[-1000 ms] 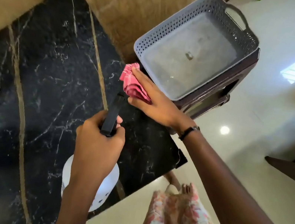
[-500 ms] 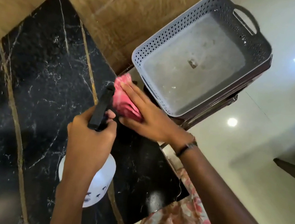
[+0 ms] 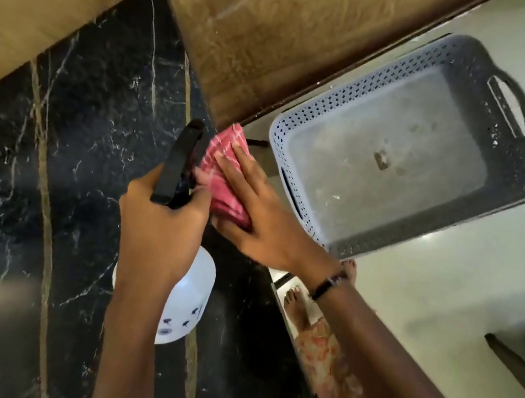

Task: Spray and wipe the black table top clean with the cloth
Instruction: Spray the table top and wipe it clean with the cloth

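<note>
Right hand (image 3: 261,219) pressing flat, open, on pink cloth (image 3: 227,172) mid-frame on black surface (image 3: 54,146); left hand (image 3: 159,226) gripping spray bottle (image 3: 184,307).

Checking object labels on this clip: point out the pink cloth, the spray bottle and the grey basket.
pink cloth (image 3: 226,158): head view, on the bare folds beside the fingers.
spray bottle (image 3: 190,301): head view, on its white body.
grey basket (image 3: 321,111): head view, on its perforated wall.
</note>
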Demonstrator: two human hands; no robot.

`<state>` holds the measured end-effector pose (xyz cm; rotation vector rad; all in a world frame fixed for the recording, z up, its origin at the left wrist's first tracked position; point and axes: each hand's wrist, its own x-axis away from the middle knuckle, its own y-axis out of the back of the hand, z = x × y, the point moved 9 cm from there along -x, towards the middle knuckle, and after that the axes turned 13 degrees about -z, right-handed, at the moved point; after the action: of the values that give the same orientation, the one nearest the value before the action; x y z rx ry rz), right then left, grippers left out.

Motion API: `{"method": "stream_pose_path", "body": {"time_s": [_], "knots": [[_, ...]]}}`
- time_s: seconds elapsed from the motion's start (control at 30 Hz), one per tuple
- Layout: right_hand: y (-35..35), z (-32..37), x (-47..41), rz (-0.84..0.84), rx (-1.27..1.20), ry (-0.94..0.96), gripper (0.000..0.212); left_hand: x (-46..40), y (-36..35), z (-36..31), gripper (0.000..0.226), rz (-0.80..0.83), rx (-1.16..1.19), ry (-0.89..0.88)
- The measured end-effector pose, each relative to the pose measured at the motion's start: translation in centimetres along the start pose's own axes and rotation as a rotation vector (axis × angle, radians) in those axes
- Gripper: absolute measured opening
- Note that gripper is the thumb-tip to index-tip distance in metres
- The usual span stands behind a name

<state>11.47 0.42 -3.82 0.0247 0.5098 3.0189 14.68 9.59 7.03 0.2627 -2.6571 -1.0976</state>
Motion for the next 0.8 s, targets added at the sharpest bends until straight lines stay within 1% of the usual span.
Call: {"method": "stream_pose_path", "body": {"time_s": [0.07,0.1,0.17,0.23,0.3,0.4,0.47,0.57,0.67,0.8], "knots": [[-0.2,0.4,-5.0,-0.01,-0.028,0.016,0.083,-1.0,0.0,0.0,0.039,-0.026,0.007,0.02],[-0.4,0.5,-7.6,-0.018,-0.026,0.021,0.082,-1.5,0.1,-0.1,0.038,-0.03,0.008,0.012],[-0.4,0.9,-12.4,-0.031,-0.023,0.011,0.079,-2.3,-0.1,-0.4,0.031,-0.018,0.004,-0.025],[-0.4,1.1,-15.5,-0.034,-0.054,-0.019,0.078,-3.2,-0.2,-0.6,0.027,-0.019,-0.001,-0.025],[-0.4,1.2,-15.6,-0.036,-0.073,-0.017,0.078,-4.0,-0.3,-0.7,0.024,-0.029,-0.004,-0.02],[-0.4,0.7,-11.6,-0.045,-0.134,-0.012,0.078,-4.9,-0.2,-1.2,0.013,-0.048,0.014,-0.019],[-0.5,0.4,-9.5,-0.05,-0.179,0.01,0.078,-5.4,-0.2,-1.6,0.009,-0.058,0.005,-0.029],[-0.6,0.6,-12.2,-0.021,-0.175,-0.001,0.078,-5.6,0.1,-1.7,0.01,-0.068,0.02,-0.024],[-1.0,1.2,-18.6,0.018,-0.13,0.014,0.079,-5.3,0.6,-1.5,0.021,-0.082,0.046,-0.009],[-1.4,1.6,-25.6,0.032,0.131,0.034,0.073,-4.5,1.4,-0.9,0.026,-0.093,0.055,-0.001]]}}
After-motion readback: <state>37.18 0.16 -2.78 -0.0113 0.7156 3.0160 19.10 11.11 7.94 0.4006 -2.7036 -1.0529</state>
